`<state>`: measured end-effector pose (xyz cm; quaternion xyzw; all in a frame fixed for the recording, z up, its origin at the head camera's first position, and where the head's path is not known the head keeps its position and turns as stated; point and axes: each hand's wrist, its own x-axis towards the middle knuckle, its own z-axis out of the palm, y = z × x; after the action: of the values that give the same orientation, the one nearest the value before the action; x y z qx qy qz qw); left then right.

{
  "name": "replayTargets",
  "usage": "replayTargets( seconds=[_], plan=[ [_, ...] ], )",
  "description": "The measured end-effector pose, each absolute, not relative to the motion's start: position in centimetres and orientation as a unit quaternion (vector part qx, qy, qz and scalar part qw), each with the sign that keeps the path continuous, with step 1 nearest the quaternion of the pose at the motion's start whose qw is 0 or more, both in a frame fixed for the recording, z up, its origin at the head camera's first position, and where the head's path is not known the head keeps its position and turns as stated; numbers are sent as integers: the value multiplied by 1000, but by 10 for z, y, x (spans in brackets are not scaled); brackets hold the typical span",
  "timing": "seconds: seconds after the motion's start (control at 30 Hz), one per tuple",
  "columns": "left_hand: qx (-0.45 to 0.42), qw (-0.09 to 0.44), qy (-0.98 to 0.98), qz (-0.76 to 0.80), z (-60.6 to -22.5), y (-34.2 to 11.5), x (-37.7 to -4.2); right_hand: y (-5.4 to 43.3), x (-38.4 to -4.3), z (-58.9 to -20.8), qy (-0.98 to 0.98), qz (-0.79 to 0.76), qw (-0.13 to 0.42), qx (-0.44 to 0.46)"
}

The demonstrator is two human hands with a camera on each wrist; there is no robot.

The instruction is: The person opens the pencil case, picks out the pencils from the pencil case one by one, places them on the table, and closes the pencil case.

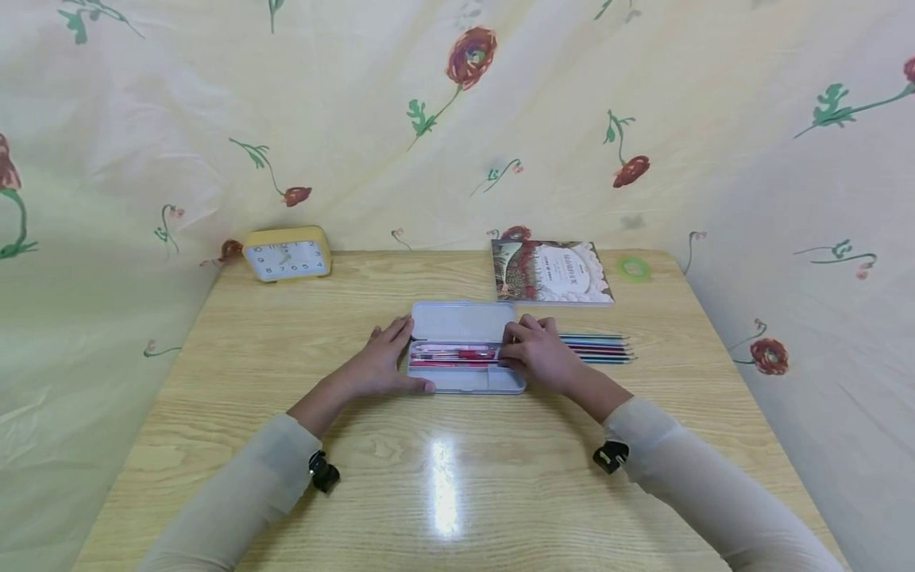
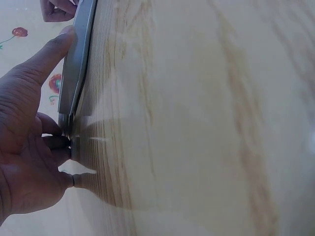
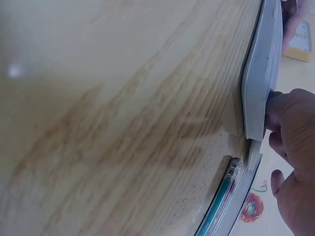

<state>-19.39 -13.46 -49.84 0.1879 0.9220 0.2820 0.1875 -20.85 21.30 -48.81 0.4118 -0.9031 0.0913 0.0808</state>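
An open pencil case lies on the table with its lid tipped back. Several pens and pencils lie lengthwise in its rear part, a red-gripped pen among them. My left hand grips the left end, thumb along the front edge and fingers at the back corner. In the left wrist view, that thumb rests against the case's side. My right hand reaches into the right end, its curled fingers pinching the pens' right ends; the fingertips are partly hidden. Beyond it lie several coloured pencils, partly covered by the hand.
A yellow alarm clock stands at the back left. At the back right lies a book, with a roll of green tape beside it. A flowered cloth hangs around the wooden table.
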Motion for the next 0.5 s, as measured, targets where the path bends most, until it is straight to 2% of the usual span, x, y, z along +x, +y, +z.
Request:
replayTargets(
  seconds=[0.5],
  plan=[
    [191,189,922,280,-498,-135,-194,210,-208,-487,-890,128,100,426]
  ],
)
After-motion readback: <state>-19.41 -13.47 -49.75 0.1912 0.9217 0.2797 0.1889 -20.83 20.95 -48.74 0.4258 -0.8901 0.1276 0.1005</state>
